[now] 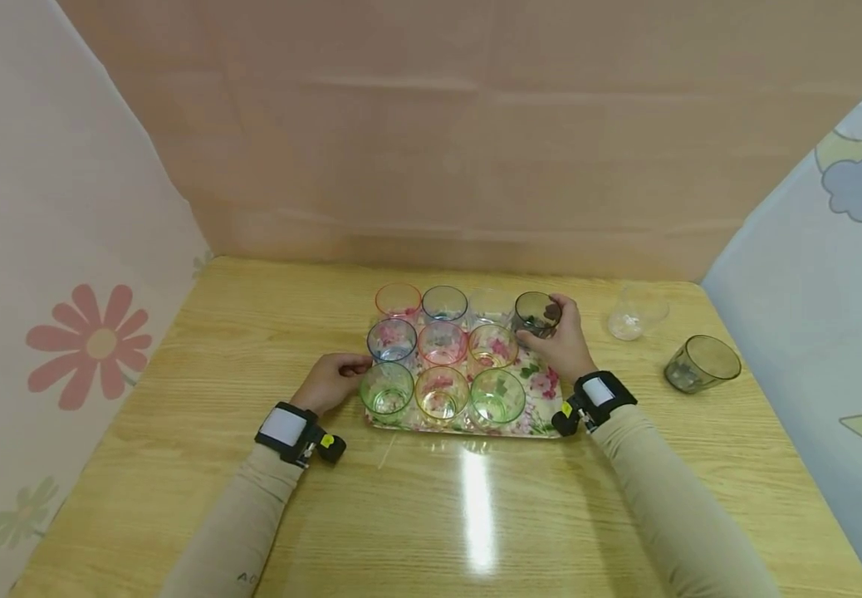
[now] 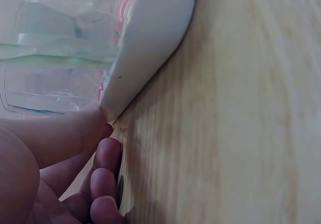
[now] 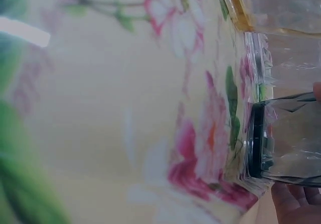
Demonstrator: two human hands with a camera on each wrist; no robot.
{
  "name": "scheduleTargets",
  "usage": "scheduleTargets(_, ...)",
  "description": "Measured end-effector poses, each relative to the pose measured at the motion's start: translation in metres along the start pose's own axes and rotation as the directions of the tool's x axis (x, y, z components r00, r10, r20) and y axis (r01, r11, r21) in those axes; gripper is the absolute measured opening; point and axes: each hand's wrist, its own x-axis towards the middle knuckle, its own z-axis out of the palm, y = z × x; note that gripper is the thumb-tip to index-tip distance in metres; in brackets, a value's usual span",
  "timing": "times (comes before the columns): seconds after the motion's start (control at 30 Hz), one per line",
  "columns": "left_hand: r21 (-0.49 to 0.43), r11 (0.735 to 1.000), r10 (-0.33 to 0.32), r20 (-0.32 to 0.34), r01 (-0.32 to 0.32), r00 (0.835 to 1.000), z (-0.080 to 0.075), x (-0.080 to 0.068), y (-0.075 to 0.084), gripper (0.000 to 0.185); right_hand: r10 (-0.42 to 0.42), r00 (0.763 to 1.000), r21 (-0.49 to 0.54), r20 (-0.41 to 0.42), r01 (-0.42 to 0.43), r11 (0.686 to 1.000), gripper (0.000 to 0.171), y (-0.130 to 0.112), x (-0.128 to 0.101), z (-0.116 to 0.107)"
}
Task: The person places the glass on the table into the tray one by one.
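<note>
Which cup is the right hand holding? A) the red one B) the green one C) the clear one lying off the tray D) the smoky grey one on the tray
D: in the head view the right hand curls its fingers round the smoky grey cup at the back right corner of the flowered tray, while the left hand touches the tray's left edge.

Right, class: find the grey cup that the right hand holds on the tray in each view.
Head: grey cup at the floral tray's far right corner, gripped by the right hand.
Left wrist: not in it.
Right wrist: grey cup at right edge.
Shared landmark: the floral tray.
</note>
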Motion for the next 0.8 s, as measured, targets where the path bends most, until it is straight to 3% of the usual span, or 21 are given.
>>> scheduleTargets(0.27,-0.015,1.000,-0.011,0.005,0.012,1.000,0.001,-0.001,0.000,0.030,0.034,0.999,0.006,0.038,-0.034,0.999,0.103,-0.006,-0.011,-0.013)
scheduleTargets(0.57,-0.009,1.000,-0.012,-0.005,0.012,1.000,0.000,-0.002,-0.001,0.030,-0.027,0.999,0.079,0.019,0.025,0.997,0.081,-0.015,-0.031,-0.040)
scheduleTargets(0.8,-0.019,1.000,-0.011,0.005,0.011,1.000,0.000,-0.002,0.001,0.031,-0.101,0.994,0.086,-0.032,0.103,0.991,0.079,-0.025,-0.049,-0.062)
